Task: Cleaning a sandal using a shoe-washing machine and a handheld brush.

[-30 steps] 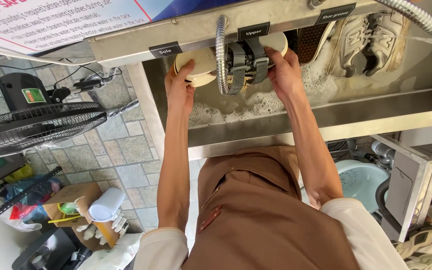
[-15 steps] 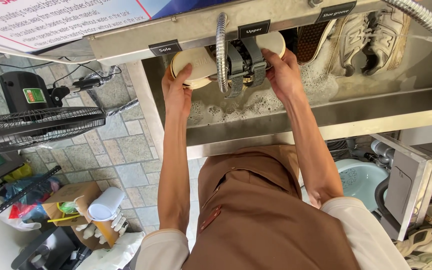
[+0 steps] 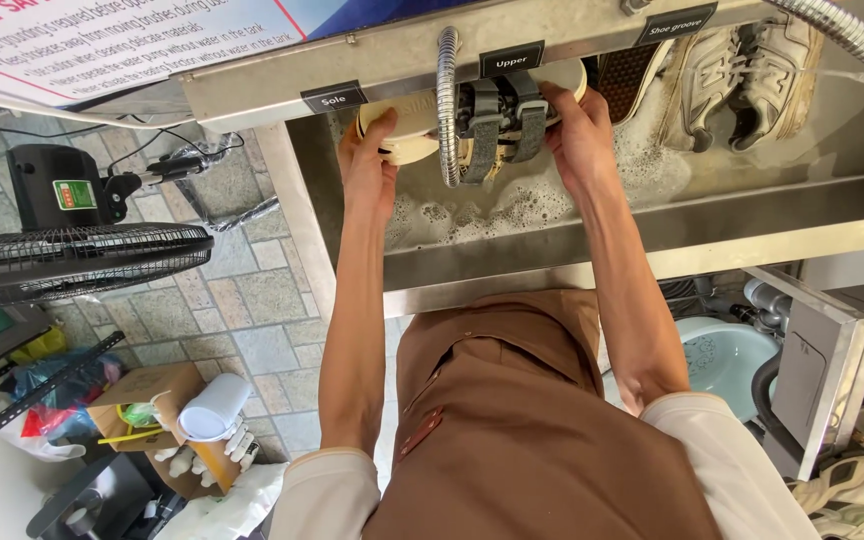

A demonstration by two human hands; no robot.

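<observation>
Sandal (image 3: 472, 120), cream-soled with grey straps, is held over the foamy steel sink (image 3: 732, 215), barely shifted since a second ago, so work is judged ongoing. Left hand (image 3: 370, 165) is clamped on one end, right hand (image 3: 577, 135) on the other. Hose (image 3: 447, 105) hangs in front, sneakers (image 3: 732, 85) crowd the right; open room is left only below, over the suds

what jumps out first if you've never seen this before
Two bare arms reach into a steel sink of soapy water: the left hand and right hand grip the two ends of a cream strapped sandal near a ribbed metal hose. A pair of pale sneakers leans at the sink's right; a black fan sits left.
</observation>
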